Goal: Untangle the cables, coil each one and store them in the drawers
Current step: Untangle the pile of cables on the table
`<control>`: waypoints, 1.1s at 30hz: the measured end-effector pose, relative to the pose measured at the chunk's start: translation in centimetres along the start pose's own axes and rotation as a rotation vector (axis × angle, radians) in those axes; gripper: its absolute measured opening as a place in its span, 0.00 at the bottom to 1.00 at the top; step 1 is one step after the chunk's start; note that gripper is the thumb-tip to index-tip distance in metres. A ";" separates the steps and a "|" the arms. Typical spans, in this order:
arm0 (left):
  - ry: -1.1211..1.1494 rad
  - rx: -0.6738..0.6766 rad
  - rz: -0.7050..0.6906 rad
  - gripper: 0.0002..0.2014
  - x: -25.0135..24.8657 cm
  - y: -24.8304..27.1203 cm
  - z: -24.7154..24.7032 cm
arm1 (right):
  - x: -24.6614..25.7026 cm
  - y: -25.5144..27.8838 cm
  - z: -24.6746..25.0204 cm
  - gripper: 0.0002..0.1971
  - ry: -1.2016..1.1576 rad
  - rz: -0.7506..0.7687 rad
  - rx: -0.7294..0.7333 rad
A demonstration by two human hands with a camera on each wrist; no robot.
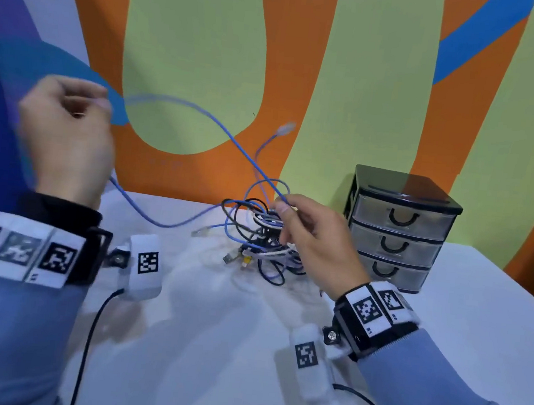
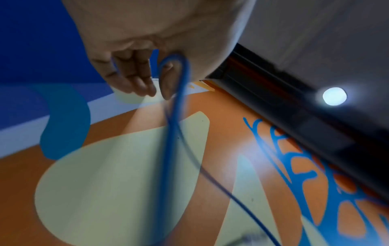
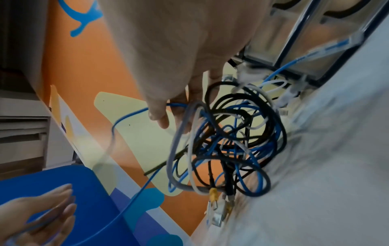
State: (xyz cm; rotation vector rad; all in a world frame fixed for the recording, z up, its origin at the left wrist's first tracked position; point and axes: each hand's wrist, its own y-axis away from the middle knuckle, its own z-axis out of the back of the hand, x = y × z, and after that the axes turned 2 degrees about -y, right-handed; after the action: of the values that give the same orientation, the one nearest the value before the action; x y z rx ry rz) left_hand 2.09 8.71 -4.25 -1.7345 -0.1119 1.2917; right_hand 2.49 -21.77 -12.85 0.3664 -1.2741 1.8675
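A tangle of blue, black and white cables [image 1: 256,234] lies on the white table [image 1: 213,344]. One blue cable [image 1: 202,117] arcs out of it up to my left hand [image 1: 95,107], raised at the upper left, whose curled fingers hold it. In the left wrist view the blue cable [image 2: 176,99] loops between thumb and fingers [image 2: 134,78]. My right hand [image 1: 283,205] pinches the same blue cable just above the tangle [image 3: 227,141], thumb [image 3: 160,114] on the strand. A clear plug [image 1: 286,128] on a blue cable end swings in the air.
A small black unit with three clear drawers [image 1: 397,228], all closed, stands at the back right beside the tangle. Another plug [image 1: 199,231] lies on the table left of the pile. A painted wall is close behind.
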 end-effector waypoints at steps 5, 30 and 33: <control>-0.239 0.155 -0.509 0.26 -3.7 3.6 -1.8 | -0.5 0.0 0.1 0.13 0.097 0.002 -0.011; 0.590 -0.151 -0.114 0.08 -2.3 2.4 -3.0 | -0.5 0.2 -0.4 0.11 0.119 -0.061 0.079; 0.447 -0.167 -0.023 0.07 -1.0 1.8 -3.3 | -0.3 0.1 -0.6 0.09 0.106 -0.058 0.029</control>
State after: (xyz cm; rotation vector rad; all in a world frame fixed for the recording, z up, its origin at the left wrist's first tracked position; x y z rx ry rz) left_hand 3.48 5.14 -4.79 -2.1180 0.0194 0.8698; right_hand 2.66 -21.44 -13.36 0.3123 -1.1552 1.8333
